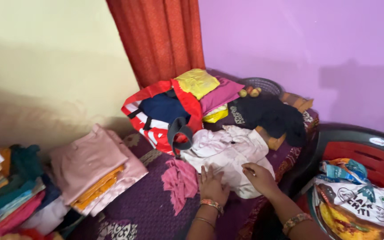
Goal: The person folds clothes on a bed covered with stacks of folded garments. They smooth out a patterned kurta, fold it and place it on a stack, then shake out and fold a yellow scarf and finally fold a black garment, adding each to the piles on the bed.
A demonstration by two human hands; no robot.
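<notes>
Here, the left hand (212, 186) is lying flat, fingers spread, pressing on a crumpled white garment (227, 151) that is sitting on the purple bedspread (156, 209). The right hand (259, 178) is resting on the same garment, fingers curled, pinching a bit of its cloth. A pink rag (179, 180) is lying just beside the left hand, and a red bag (165, 118) is standing behind.
</notes>
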